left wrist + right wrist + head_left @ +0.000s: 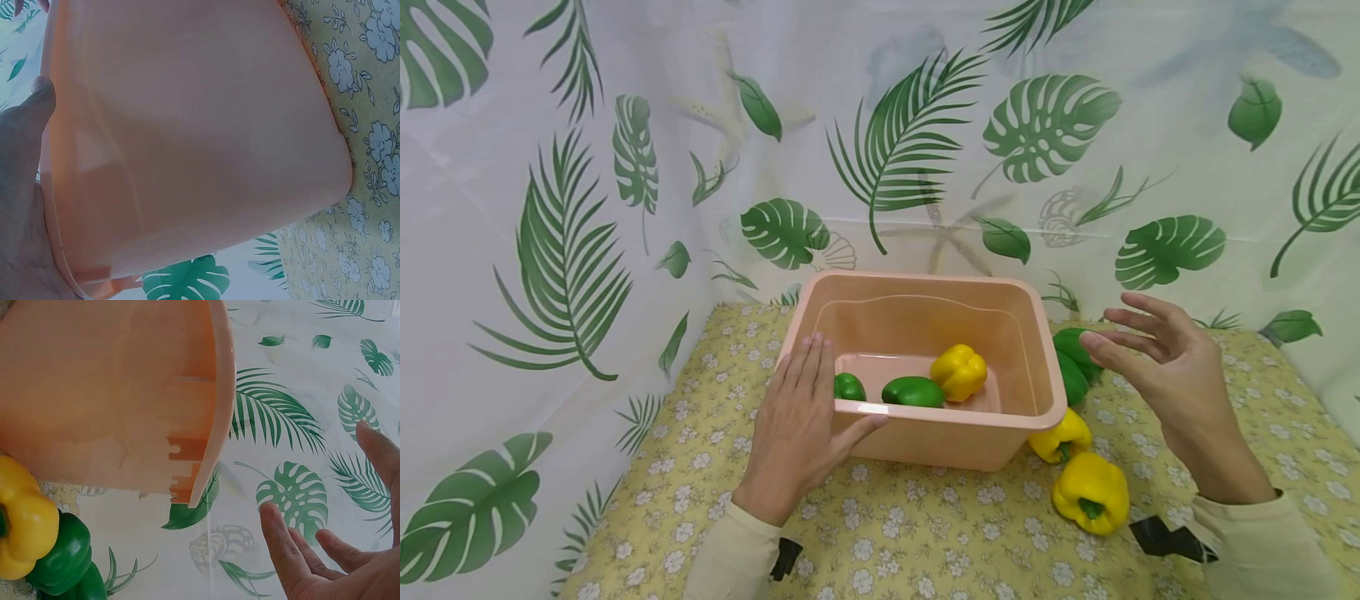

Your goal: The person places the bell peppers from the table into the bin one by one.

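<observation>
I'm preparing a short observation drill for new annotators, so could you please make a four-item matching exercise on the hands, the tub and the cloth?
Column one
1. left hand
2. right hand
3. tub
4. cloth

Column two
A. raised beside the tub, empty
B. flowered, under the tub
C. touching the tub's rim
D. has peppers inside

Pairs: 1-C, 2-A, 3-D, 4-B
</observation>
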Available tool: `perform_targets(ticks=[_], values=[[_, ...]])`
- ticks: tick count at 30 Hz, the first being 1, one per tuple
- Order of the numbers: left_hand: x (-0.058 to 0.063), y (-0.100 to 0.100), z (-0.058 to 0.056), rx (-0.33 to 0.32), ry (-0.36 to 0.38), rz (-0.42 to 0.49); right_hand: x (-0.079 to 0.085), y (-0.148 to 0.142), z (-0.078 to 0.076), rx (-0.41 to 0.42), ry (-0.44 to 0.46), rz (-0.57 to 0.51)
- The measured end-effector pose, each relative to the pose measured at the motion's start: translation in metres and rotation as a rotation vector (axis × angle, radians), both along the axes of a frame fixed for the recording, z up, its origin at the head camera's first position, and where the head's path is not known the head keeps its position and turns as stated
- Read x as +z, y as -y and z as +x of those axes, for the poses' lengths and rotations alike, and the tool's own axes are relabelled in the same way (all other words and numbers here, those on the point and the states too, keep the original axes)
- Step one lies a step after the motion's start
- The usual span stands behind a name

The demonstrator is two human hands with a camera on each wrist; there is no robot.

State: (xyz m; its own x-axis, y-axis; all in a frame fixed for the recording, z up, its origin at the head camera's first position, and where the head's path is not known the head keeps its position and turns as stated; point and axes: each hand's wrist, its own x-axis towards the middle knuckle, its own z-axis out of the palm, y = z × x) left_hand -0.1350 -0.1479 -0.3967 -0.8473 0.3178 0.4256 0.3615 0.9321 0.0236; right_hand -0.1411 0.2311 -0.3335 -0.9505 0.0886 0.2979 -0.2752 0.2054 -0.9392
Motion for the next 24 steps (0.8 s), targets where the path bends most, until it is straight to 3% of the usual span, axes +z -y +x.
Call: perform_targets(ticks=[7, 24], values=[[-0.001, 0.000, 0.000, -0.002, 0.011, 0.005, -0.002, -0.003, 0.001, -0.010, 0.023, -0.013], [-0.001, 0.001, -0.001, -0.006, -0.006, 0.004, -0.015, -0.022, 0.007, -0.114, 0.108, 0.206]])
